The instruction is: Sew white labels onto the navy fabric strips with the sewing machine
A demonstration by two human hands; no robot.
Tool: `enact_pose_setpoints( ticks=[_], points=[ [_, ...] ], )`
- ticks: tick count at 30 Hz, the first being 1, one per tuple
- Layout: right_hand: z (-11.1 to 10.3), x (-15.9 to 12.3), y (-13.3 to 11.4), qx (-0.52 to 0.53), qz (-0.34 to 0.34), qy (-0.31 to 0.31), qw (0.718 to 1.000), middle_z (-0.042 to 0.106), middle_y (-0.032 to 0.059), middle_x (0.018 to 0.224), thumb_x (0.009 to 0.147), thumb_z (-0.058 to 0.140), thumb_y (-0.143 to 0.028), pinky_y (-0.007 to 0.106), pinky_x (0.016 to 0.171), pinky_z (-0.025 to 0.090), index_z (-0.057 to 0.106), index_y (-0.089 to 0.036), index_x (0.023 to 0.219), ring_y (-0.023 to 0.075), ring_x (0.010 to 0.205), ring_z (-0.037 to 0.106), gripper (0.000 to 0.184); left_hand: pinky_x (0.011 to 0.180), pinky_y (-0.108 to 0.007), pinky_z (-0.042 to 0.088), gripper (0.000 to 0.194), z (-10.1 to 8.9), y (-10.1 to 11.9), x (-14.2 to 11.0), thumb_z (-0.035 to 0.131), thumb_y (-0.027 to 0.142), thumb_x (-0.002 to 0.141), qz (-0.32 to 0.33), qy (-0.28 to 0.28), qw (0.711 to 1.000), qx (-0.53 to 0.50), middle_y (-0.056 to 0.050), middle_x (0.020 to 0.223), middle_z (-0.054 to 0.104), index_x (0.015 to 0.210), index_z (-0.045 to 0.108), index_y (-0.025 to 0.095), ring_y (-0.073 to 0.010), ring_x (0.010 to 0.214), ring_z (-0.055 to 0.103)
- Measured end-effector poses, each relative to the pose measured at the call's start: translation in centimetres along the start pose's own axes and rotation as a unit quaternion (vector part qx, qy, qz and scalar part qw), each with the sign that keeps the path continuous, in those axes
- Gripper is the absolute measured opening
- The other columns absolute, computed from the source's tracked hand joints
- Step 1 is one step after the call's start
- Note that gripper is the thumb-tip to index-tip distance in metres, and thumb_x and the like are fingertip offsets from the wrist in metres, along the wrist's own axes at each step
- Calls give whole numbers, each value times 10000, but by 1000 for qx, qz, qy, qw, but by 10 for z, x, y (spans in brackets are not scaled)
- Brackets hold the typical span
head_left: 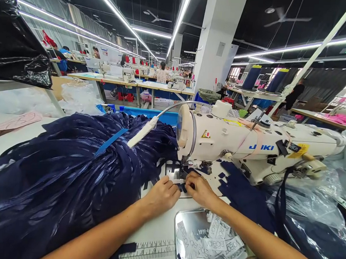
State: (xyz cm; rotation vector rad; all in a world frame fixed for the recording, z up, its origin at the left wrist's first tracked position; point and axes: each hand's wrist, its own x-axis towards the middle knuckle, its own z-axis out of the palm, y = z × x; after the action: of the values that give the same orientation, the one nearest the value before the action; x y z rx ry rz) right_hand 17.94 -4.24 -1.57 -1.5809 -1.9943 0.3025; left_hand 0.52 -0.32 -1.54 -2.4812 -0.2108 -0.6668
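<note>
Both my hands are at the needle area of a white JUKI sewing machine. My left hand is closed, its fingers curled and knuckles up, just left of the presser foot. My right hand pinches close to the foot on the right side. Between the fingertips lies a short pale strip resembling a label, with small dark fabric bits around it; what each hand grips is mostly hidden. In front of the machine, a metal tray contains several white printed labels.
A large heap of navy garments, bound by a blue strap, covers the left side. A flexible lamp arches above it. Navy fabric and clear plastic lie right. A printed ruler runs along the table front.
</note>
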Motion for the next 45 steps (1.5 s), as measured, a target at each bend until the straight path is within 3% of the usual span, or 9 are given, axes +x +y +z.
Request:
enact_pose_setpoints(
  ticks=[6,18,27,31,35,38,41,45],
  points=[
    [8,4,3,89,39,25,995,564,8,721,705,482,-83,256,628,434,463,-185,524,135,662,560,209,549,-295,310,252,3,1,6,346,2,812,-12,19,1000,12,-12,552,491,656,499,129,-145,494,437],
    [8,0,-1,50,55,37,997,577,2,747,719,494,-72,265,620,418,507,-182,569,142,675,556,187,534,-292,289,251,7,1,5,359,-3,786,4,-7,1000,-4,-18,549,491,611,487,124,-145,491,437],
    [0,-8,-1,33,-11,16,999,605,9,811,783,505,-97,292,728,455,644,-208,757,150,783,559,179,538,-292,285,253,8,0,7,367,6,807,2,-32,999,-24,-12,558,496,622,493,123,-138,499,441],
    [0,-16,-12,-109,-67,-7,992,586,37,868,761,510,-55,301,679,470,650,-202,808,176,793,536,208,559,-293,306,236,9,0,7,396,26,818,-11,-65,997,-49,-11,567,498,625,485,128,-138,521,452],
    [1,-18,-16,-247,-121,-33,961,574,74,871,733,510,-2,297,599,478,624,-152,823,206,786,533,209,587,-304,342,170,-4,-8,4,455,93,816,-42,-100,990,-91,-31,650,532,658,504,133,-152,596,485],
    [-5,-15,-10,-273,-191,-64,941,575,76,890,749,523,-31,288,612,490,610,-142,895,203,802,535,203,703,-339,386,102,-15,-14,-4,490,145,802,-50,-100,982,-153,-58,848,588,712,539,147,-181,781,532],
    [-14,-7,3,-267,-252,-84,926,591,88,937,790,499,-62,295,655,505,600,-136,969,205,844,542,218,884,-361,367,79,-14,-14,-7,491,121,788,-49,-75,973,-211,-51,1041,591,777,562,155,-183,984,517],
    [-19,3,21,-271,-248,-64,928,608,122,1028,774,491,-27,326,722,518,591,-117,1041,228,932,564,299,855,-318,421,139,4,-5,2,465,40,763,-93,-96,967,-217,-59,973,626,781,558,141,-154,901,569]
  ],
)
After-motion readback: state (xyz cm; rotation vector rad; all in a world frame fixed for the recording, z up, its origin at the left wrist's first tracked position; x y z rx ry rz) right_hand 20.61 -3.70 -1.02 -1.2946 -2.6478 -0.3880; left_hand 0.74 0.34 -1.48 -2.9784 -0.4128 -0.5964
